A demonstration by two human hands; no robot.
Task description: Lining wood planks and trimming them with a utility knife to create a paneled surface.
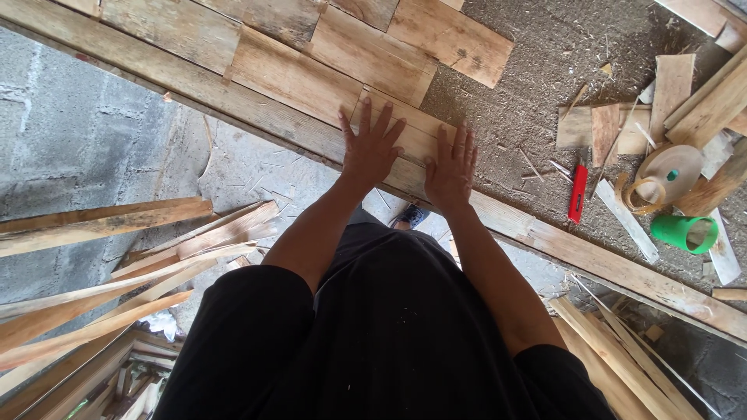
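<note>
Hands, left (pixel 370 148) & right (pixel 451 167), lie spread flat on short wood piece (pixel 408 132) at workbench (pixel 498 117) near edge; rough grain w/ pressure could mean splinters, or piece sliding out of line.

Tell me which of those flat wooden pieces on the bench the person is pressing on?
The short pale board at the bench's near edge: both the left hand and right hand lie flat on it, fingers spread. The other boards further up go untouched.

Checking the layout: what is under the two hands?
Both the left hand and right hand lie flat on a short wooden plank atop the bench edge; the wood beneath the palms is hidden.
</note>
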